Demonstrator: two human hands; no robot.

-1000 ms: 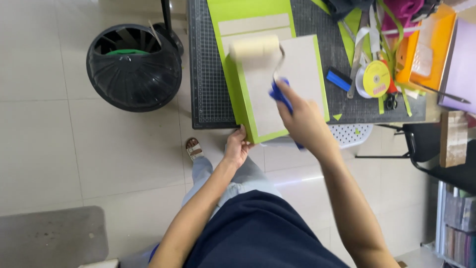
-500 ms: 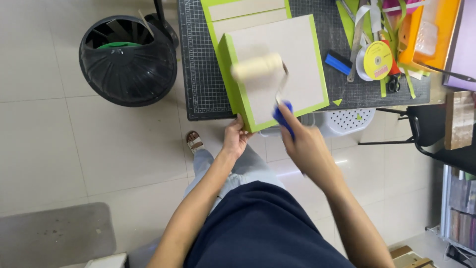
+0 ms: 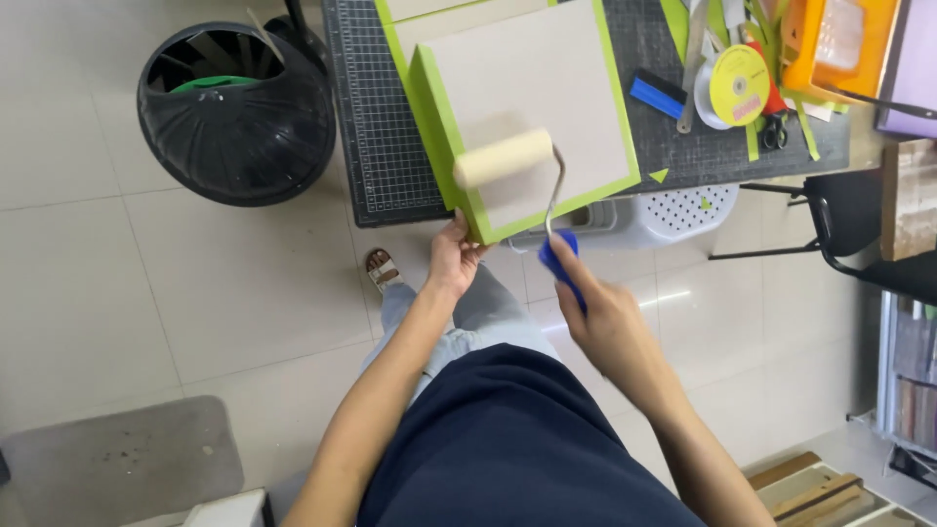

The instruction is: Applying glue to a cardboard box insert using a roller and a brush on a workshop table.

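A grey board with a bright green border [image 3: 532, 88] lies on a dark cutting mat [image 3: 376, 137], its near corner past the table edge. My left hand [image 3: 454, 256] grips that near corner from below. My right hand [image 3: 600, 312] holds the blue handle of a paint roller [image 3: 503, 158]. The cream roller head rests on the board near its front edge, with the wire arm running back to my hand.
A black bin [image 3: 234, 107] stands on the tiled floor at left. A yellow tape roll [image 3: 739, 85], a blue scraper [image 3: 656, 98], scissors and green strips crowd the table's right. A white perforated stool [image 3: 644, 217] sits under the table. A black chair [image 3: 859, 234] is at right.
My right hand has drawn the roller toward me, from the board's far part down to its near edge. My left hand has stayed on the corner.
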